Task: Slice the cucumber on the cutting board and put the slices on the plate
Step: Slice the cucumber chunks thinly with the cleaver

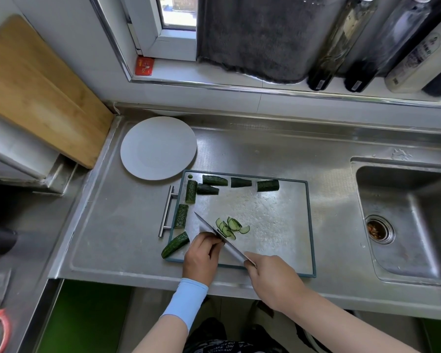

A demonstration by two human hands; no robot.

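A steel cutting board with a dark rim lies on the counter. Several dark green cucumber chunks line its far and left edges, and one long piece hangs over the near left edge. A small pile of thin slices lies mid-board. My right hand is shut on the handle of a knife, whose blade slants up-left through the cucumber. My left hand presses down on the cucumber piece under the blade, which is mostly hidden. The white plate stands bare beyond the board's far left corner.
A sink with a drain lies to the right. A wooden board leans at the far left wall. Bottles and a grey cloth sit on the window sill. The board's bar handle sticks out left.
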